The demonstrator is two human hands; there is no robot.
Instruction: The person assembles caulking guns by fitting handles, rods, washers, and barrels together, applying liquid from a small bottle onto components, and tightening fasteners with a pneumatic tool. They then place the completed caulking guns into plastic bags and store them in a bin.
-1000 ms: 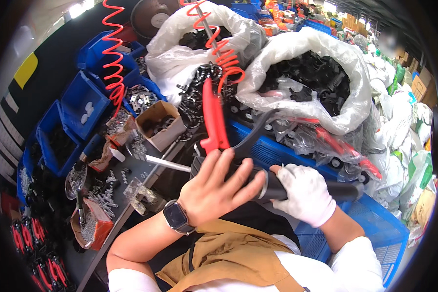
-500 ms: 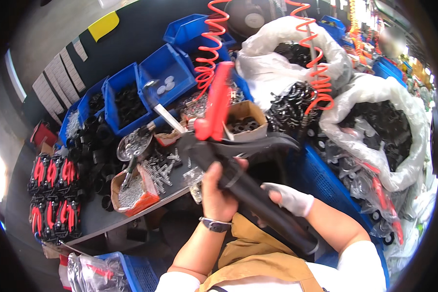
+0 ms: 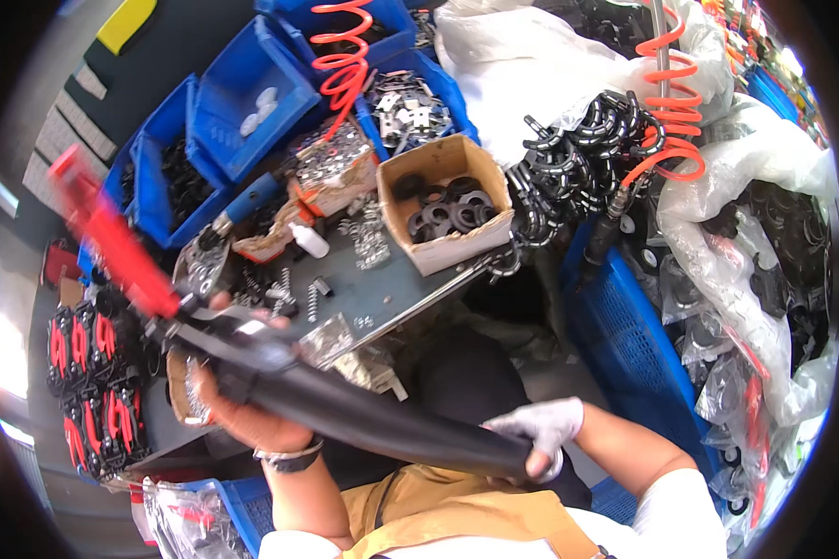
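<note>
At far left, a motion-blurred red handle point(image 3: 112, 233) points to the upper left, away from the person. Next, the bare left hand point(image 3: 252, 424), nearer the handle, wraps around the black tube point(image 3: 373, 415) joined to it. The tube's long axis slopes down rightward, between both hands, above the brown apron point(image 3: 457, 512). At its lower right end, the gloved right hand point(image 3: 543, 430) grips the tube.
</note>
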